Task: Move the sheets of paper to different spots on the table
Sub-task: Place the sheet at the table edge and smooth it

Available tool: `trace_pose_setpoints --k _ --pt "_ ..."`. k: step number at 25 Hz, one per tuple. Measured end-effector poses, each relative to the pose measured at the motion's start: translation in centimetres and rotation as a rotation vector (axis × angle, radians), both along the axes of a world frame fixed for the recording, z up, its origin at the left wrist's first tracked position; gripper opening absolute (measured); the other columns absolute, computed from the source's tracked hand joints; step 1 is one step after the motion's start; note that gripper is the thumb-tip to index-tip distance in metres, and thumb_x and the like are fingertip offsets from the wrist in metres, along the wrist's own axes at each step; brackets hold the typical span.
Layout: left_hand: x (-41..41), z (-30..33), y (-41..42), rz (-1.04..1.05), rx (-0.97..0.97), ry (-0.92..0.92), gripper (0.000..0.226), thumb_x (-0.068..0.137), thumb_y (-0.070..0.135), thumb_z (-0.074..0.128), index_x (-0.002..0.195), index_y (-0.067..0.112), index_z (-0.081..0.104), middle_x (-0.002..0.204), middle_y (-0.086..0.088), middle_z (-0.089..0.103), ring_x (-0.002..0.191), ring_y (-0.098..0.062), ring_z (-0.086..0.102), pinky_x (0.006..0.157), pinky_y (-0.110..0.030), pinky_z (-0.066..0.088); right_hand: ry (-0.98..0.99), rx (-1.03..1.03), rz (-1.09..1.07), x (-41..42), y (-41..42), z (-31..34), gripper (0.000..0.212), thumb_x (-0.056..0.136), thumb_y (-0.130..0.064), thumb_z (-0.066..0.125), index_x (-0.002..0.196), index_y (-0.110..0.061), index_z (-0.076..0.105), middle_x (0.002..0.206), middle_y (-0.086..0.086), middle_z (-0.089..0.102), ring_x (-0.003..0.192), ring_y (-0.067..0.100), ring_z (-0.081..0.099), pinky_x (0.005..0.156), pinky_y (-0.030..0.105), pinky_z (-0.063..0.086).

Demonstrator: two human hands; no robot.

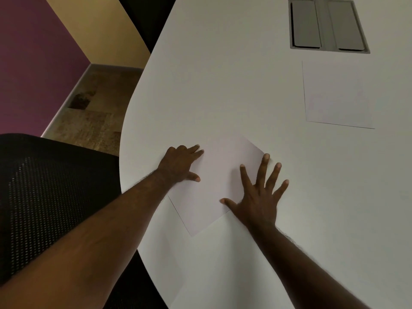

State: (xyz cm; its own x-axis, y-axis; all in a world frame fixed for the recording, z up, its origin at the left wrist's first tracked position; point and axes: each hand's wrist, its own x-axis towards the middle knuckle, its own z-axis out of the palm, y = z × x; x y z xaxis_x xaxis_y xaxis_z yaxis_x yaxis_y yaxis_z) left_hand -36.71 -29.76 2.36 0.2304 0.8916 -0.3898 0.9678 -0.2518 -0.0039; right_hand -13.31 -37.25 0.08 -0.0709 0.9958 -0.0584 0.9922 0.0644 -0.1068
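Both forearms reach in from six o'clock, left hand (178,165) and right hand (258,197) pressed flat and spread on the near sheet (214,184) at the surface (223,85) edge, where uneven pressure might crumple it or push it off.

From where I stand nothing can be read: both sheets of paper (214,186) look blank, though faint print might escape me in this dim light.
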Motion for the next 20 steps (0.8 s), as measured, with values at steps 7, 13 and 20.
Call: trace_pose_setpoints --k 7,13,20 --pt "-1.0 -1.3 -2.3 0.008 0.022 -0.151 0.079 0.089 0.061 0.048 0.153 0.027 0.016 0.164 0.001 0.005 0.147 -0.019 0.018 0.115 -0.036 0.017 0.006 -0.186 0.09 -0.4 -1.4 -1.2 0.095 0.078 -0.085 0.027 0.154 -0.031 0.009 0.163 0.002 -0.007 0.149 0.03 -0.015 0.114 0.063 -0.01" --pt "-1.7 -2.8 -4.5 0.147 -0.078 -0.184 0.1 0.076 0.076 0.049 0.153 0.035 -0.001 0.163 -0.004 -0.01 0.15 -0.027 -0.003 0.119 -0.048 0.006 0.091 -0.245 0.019 -2.0 -2.1 -1.7 0.092 0.08 -0.083 0.026 0.153 -0.033 0.002 0.163 0.0 -0.008 0.15 0.029 -0.011 0.115 0.062 -0.008" --pt "-2.3 -3.2 -4.1 0.188 -0.116 -0.318 0.102 0.074 0.068 0.062 0.152 0.036 0.005 0.163 -0.001 -0.01 0.15 -0.026 -0.007 0.119 -0.052 0.007 0.12 -0.254 -0.018 -2.7 -2.6 -1.9 0.092 0.08 -0.082 0.027 0.153 -0.033 -0.001 0.163 -0.001 -0.011 0.149 0.028 -0.014 0.116 0.063 -0.001"
